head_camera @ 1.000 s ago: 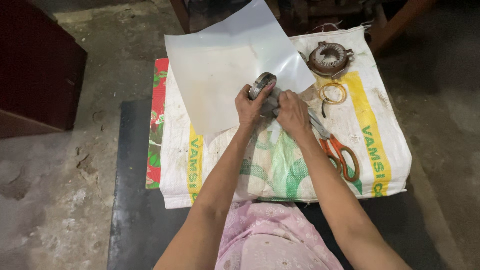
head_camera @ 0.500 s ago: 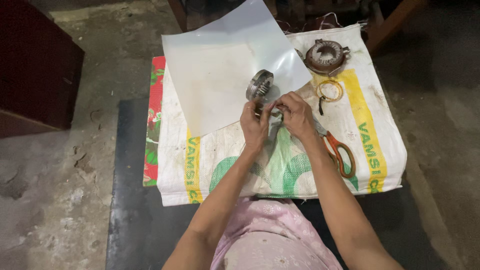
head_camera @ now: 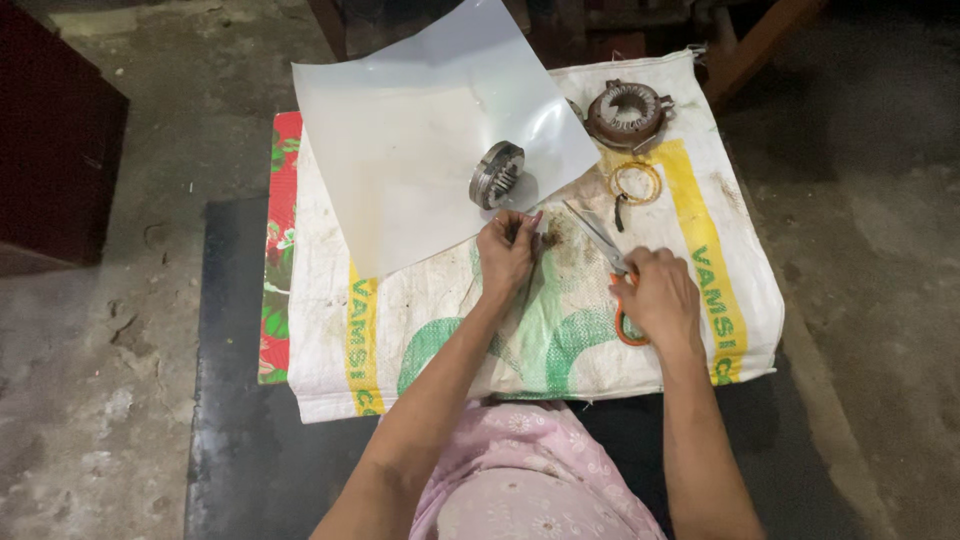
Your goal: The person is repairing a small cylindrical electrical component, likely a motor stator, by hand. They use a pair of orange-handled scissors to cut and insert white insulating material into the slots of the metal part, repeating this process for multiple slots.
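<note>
Left hand point(head_camera: 508, 252) pinched shut near the lower edge of the white sheet point(head_camera: 420, 140), what it holds too small to tell; grey toothed metal disc point(head_camera: 497, 174) stands on edge on that sheet, just beyond the fingers; right hand point(head_camera: 655, 297) closed over the orange-handled scissors point(head_camera: 607, 262), lying on the woven sack point(head_camera: 560, 330); rusty round part point(head_camera: 626, 112) and brass ring point(head_camera: 636, 182) lie farther off.

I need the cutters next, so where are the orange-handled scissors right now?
In the head view, the scissors lie on the woven sack, right of centre, under the right hand, blades pointing toward the white sheet.
</note>
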